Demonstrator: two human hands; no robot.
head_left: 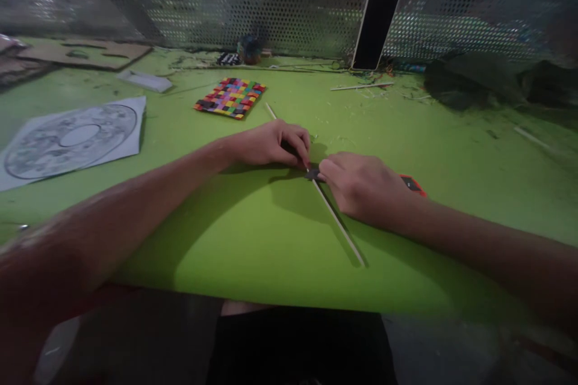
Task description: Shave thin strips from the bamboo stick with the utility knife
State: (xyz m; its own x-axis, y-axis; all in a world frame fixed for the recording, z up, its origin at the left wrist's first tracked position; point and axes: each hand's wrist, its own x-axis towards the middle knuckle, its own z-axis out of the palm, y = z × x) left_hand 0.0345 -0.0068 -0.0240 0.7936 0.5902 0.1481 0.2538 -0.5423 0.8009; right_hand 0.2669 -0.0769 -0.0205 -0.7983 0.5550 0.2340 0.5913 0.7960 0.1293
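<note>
A thin pale stick (pixel 336 216) lies slantwise on the green table, its far tip showing beyond my left hand and its near end pointing toward the table's front edge. My left hand (pixel 280 143) is closed, pinching the stick near its middle with thumb and fingertips. Gripped in my right hand (pixel 361 186) is a utility knife (pixel 412 184), whose orange and black end sticks out behind the hand. Its dark blade (pixel 312 174) rests across the stick just beside my left fingertips. Most of the knife's handle is hidden by my right hand.
Beyond my left hand lies a colourful woven square (pixel 231 98). A sheet with a ring drawing (pixel 85 135) is at left, cardboard (pixel 85 54) behind it. A phone (pixel 377 29) leans against the perforated metal screen (pixel 307 18). Another stick (pixel 361 86) and scraps lie nearby.
</note>
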